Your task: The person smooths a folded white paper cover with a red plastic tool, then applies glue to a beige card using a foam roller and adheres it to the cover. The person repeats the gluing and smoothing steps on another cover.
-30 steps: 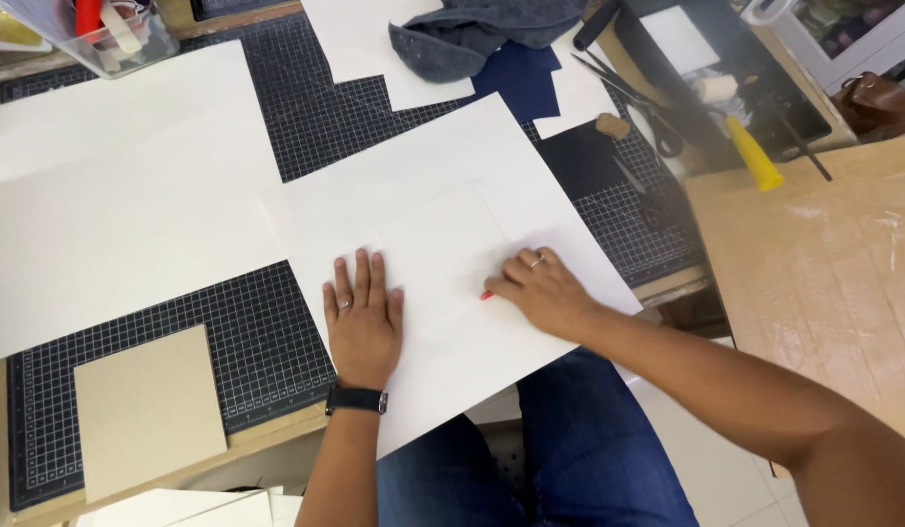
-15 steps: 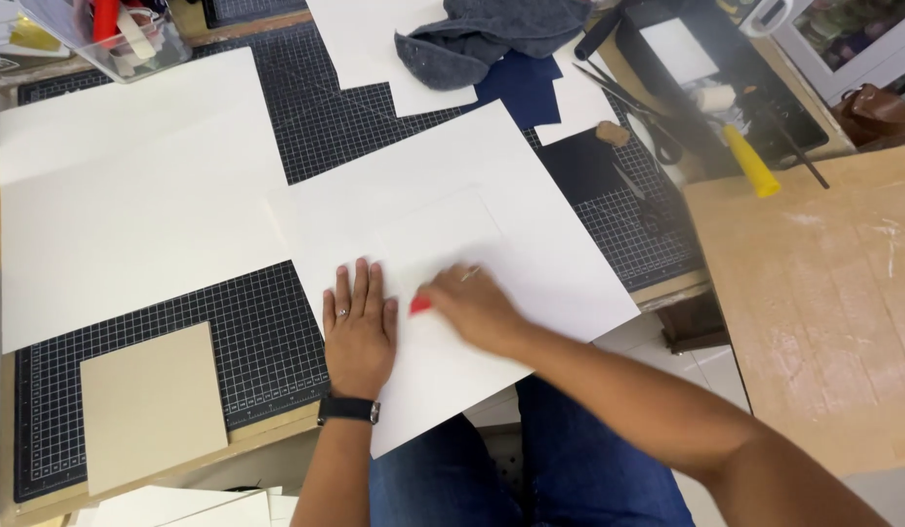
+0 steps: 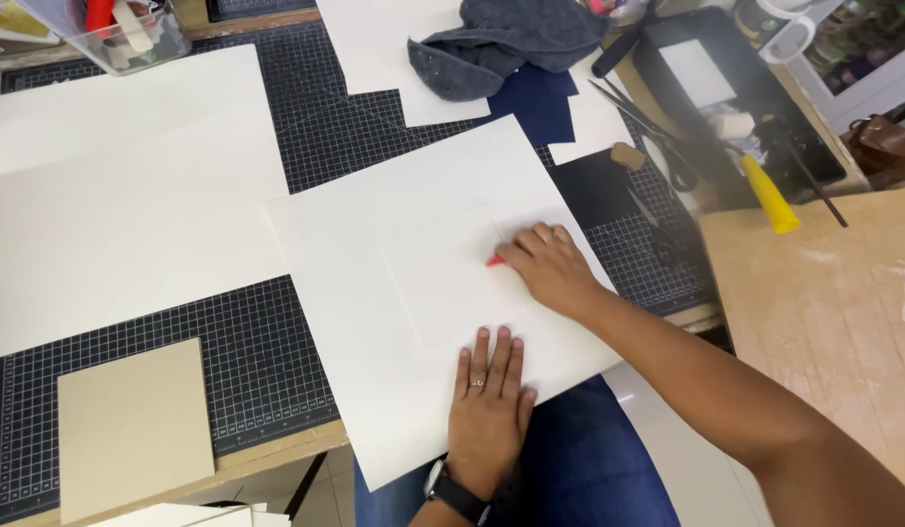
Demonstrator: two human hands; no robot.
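Pressing flat at the near edge, my left hand [image 3: 487, 395] holds down the white sheet [image 3: 404, 224], its grip spread wide, fingers open. Just beyond, my right hand [image 3: 550, 265] closes its grip on a small red tool [image 3: 494, 261], tip touching the sheet's raised square. Farther off, a grey cloth [image 3: 501, 44] lies on the tabletop's cutting mat [image 3: 306, 127].
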